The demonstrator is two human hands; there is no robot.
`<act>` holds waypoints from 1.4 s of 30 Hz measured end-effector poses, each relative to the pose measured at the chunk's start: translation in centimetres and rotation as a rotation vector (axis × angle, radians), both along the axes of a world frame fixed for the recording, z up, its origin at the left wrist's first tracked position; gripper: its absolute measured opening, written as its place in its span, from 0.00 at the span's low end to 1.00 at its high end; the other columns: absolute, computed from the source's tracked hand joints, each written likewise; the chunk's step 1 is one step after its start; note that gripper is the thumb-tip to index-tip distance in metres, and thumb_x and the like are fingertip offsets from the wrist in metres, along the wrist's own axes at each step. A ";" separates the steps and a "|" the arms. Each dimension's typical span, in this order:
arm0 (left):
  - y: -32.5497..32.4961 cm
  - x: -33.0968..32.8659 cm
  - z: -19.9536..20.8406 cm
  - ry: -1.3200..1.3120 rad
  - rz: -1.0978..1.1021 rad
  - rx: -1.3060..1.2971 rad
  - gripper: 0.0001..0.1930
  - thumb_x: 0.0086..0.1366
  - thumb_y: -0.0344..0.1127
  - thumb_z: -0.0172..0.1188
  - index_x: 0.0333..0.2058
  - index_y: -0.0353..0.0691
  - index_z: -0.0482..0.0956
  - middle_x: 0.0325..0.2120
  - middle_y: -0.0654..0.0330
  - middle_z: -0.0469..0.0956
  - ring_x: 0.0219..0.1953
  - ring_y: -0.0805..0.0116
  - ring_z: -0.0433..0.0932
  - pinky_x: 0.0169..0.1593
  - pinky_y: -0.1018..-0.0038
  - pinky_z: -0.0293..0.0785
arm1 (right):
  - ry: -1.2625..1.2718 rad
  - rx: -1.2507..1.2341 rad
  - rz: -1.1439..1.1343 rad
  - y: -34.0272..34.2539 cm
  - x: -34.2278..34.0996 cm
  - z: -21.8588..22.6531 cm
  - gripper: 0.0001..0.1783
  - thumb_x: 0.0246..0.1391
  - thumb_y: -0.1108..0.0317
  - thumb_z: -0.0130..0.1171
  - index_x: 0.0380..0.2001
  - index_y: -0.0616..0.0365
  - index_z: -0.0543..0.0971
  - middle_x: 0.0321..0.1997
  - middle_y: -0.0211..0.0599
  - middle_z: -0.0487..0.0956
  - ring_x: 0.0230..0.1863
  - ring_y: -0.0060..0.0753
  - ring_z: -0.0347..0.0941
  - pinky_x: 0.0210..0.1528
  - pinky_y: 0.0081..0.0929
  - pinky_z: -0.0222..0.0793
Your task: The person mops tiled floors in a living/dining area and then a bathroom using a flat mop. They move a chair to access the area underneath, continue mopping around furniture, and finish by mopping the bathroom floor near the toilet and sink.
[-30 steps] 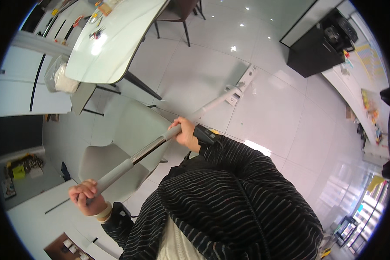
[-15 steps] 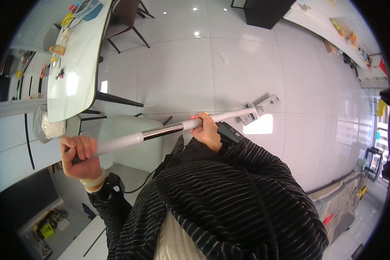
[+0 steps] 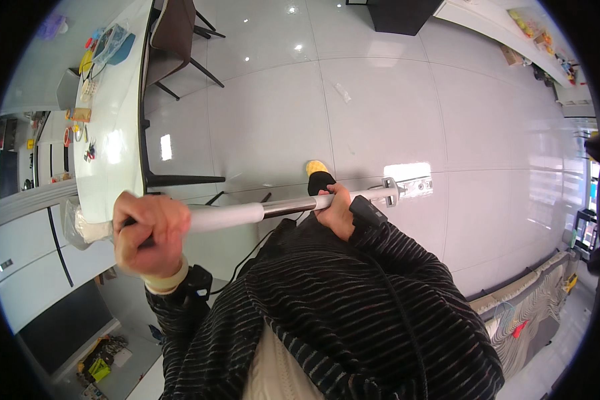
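A flat mop with a long white-and-chrome handle (image 3: 232,215) slants across in front of my body. My left hand (image 3: 150,235), slightly blurred, is closed round the dark grip at the handle's upper end. Lower down, near the chrome section, the fingers of my right hand (image 3: 337,212) wrap the white shaft. The mop's flat grey-white head (image 3: 413,188) is at floor level on the right, partly lost in a bright reflection. A foot in a yellow slipper (image 3: 316,167) shows just beyond my right hand.
On the left stands a white table (image 3: 117,177) with small items on it, and a brown chair (image 3: 173,40) beside it. A pale chair (image 3: 227,233) is beneath the handle. A black cabinet (image 3: 399,15) stands far off; a grey cloth-covered piece (image 3: 530,313) lies lower right.
My left hand has come to the right and nearer, and the handle has shifted right with it. The mop head has turned and sits slightly lower. The yellow slipper has come into fuller view.
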State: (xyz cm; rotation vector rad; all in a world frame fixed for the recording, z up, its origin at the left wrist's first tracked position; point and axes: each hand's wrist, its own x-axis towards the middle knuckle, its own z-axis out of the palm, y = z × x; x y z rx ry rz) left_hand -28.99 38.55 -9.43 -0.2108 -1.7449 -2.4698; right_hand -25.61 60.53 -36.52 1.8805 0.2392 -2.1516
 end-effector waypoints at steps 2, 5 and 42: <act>-0.8 -2.0 1.3 0.061 0.007 -0.046 0.05 0.48 0.26 0.39 0.26 0.37 0.63 0.08 0.62 0.57 0.11 0.69 0.54 0.19 0.69 0.60 | 0.049 -0.040 -0.040 -1.2 -3.1 1.1 0.09 0.48 0.71 0.55 0.32 0.54 0.67 0.27 0.31 0.70 0.27 0.27 0.69 0.34 0.32 0.73; -2.8 -5.6 3.4 0.191 -0.060 -0.090 0.01 0.53 0.27 0.42 0.25 0.40 0.62 0.08 0.64 0.58 0.11 0.72 0.55 0.16 0.73 0.58 | 0.050 -0.105 -0.027 -3.7 -7.9 2.9 0.11 0.48 0.70 0.56 0.34 0.54 0.66 0.28 0.33 0.70 0.30 0.30 0.68 0.36 0.36 0.72; -17.0 -14.0 0.4 0.370 0.024 -0.240 0.03 0.49 0.30 0.51 0.21 0.41 0.66 0.12 0.62 0.64 0.16 0.68 0.64 0.29 0.68 0.66 | 1.175 0.724 0.699 -15.0 -25.1 -3.8 0.10 0.45 0.75 0.57 0.35 0.59 0.78 0.21 0.43 0.74 0.22 0.37 0.72 0.31 0.31 0.70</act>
